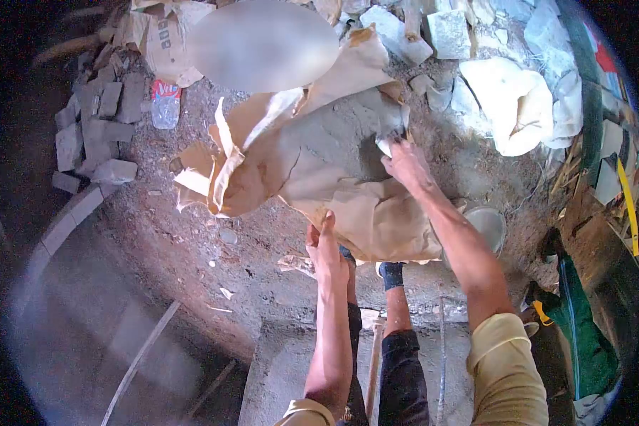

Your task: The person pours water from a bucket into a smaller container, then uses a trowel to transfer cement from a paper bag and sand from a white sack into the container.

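A torn brown paper sack [376, 220] lies split open on the dirt ground in front of me, with grey powder [334, 131] heaped inside it. My left hand [324, 248] pinches the near edge of the sack's paper, thumb up. Over the right part of the powder, my right hand [408, 167] is closed around a small white object [385, 147], mostly hidden by the fingers, so its kind does not show. Torn paper flaps [224, 160] stand up at the sack's left end. A round pale container [488, 231] sits just right of my right forearm, partly covered by it.
Grey bricks [96, 131] are piled at left, near a clear plastic bottle [165, 106] with a red label. White bags [508, 106] and rubble blocks [447, 34] lie at upper right. A green cloth item [586, 326] is at lower right. A blurred oval covers the top middle.
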### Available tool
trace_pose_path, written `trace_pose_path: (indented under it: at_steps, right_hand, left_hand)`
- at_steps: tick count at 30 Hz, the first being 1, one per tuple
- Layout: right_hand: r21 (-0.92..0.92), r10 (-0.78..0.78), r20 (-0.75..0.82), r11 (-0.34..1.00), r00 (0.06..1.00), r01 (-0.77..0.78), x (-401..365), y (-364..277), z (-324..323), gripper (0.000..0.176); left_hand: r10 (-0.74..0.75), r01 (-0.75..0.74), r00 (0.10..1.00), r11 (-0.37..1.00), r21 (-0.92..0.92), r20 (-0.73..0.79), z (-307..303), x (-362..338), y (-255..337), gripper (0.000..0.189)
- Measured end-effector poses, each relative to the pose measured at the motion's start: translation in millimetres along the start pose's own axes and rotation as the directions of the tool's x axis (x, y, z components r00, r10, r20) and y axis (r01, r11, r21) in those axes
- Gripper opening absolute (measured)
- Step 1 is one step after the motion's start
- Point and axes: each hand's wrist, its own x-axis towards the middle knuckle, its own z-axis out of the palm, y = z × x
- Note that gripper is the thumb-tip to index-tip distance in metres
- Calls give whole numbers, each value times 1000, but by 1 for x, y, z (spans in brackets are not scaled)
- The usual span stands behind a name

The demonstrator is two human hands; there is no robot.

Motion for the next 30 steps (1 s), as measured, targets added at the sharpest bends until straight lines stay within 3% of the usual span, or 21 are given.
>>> trace_pose_path:
  at_steps: [2, 6, 12, 16, 18, 19, 21, 22, 23, 24, 26, 28, 30]
  right_hand:
    - [76, -6, -24, 997, 1000, 8, 0, -3, 19, 40]
    - [67, 81, 17, 994, 997, -82, 0, -12, 32, 38]
    - [258, 160, 51, 952, 986, -168, -6, -9, 38, 49]
    - [332, 120, 66, 933, 991, -135, -4, -12, 49, 40]
    - [290, 82, -208, 957, 975, -19, -1, -9, 71, 32]
    - [294, 88, -211, 956, 973, -23, 2, -10, 68, 32]
    - [470, 17, -37, 883, 999, 2, 5, -8, 61, 27]
    - [473, 26, -37, 881, 999, -5, 5, -7, 58, 27]
    - [466, 35, 77, 882, 996, -67, 4, -7, 54, 34]
    - [453, 42, 192, 883, 981, -126, 2, -9, 51, 42]
    - [465, 51, 156, 877, 986, -119, -5, -9, 50, 40]
    - [471, 57, 117, 876, 992, -106, -14, -13, 40, 40]
    - [468, 48, -47, 884, 998, -21, -28, -22, 13, 36]
  left_hand:
    - [-25, 25, 1000, 997, 76, -11, 2, -2, 8, 32]
    - [50, -52, 995, 998, 28, 83, 0, 5, 4, 31]
    - [46, -46, 999, 998, 32, -7, 12, 4, 1, 26]
    - [29, -27, 997, 999, 38, -70, 15, 9, -1, 19]
    - [21, -19, 998, 999, 38, -65, 21, 8, 2, 17]
    - [11, -5, 996, 997, 71, -87, 24, 6, 3, 16]
    - [2, 11, 995, 993, 119, -104, 27, 3, 2, 15]
    - [107, -100, 993, 984, 147, -40, 24, 1, -2, 14]
    - [209, -211, 978, 963, 167, 26, 21, 0, -5, 14]
    - [208, -209, 978, 962, 174, 25, 20, 2, -8, 14]
    - [84, -76, 988, 995, 63, -133, 23, 5, -9, 24]
    - [131, -124, 984, 990, 64, -122, 27, -1, -7, 35]
    - [171, -164, 979, 984, 68, -107, 26, -5, -10, 45]
